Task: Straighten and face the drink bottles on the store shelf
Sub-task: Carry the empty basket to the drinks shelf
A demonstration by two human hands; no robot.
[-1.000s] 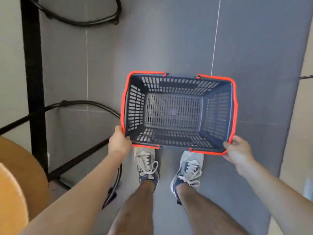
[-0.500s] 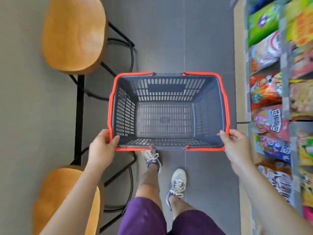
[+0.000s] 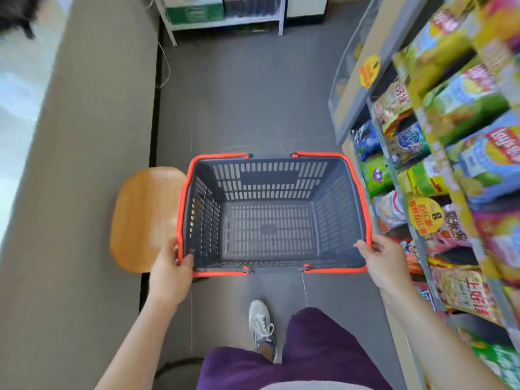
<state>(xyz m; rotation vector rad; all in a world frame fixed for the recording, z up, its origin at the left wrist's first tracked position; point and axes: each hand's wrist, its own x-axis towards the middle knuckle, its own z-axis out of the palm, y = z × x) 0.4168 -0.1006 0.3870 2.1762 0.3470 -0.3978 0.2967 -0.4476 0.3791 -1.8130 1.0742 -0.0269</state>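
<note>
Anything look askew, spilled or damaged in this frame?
Nothing stands out. The basket is empty and intact, held level by the left hand and right hand at its near corners. The snack bags sit on their shelves, though blur hides fine detail. No drink bottles are in view.

- You're in a shop aisle: shelves [image 3: 416, 153] of snack bags [image 3: 467, 97] line your right.
- You hold a basket [image 3: 270, 220].
- Stocked boxes [image 3: 194, 9] sit ahead.

Slotted matt plastic basket [image 3: 332, 198]; smooth wooden stool seat [image 3: 143, 215].
</note>
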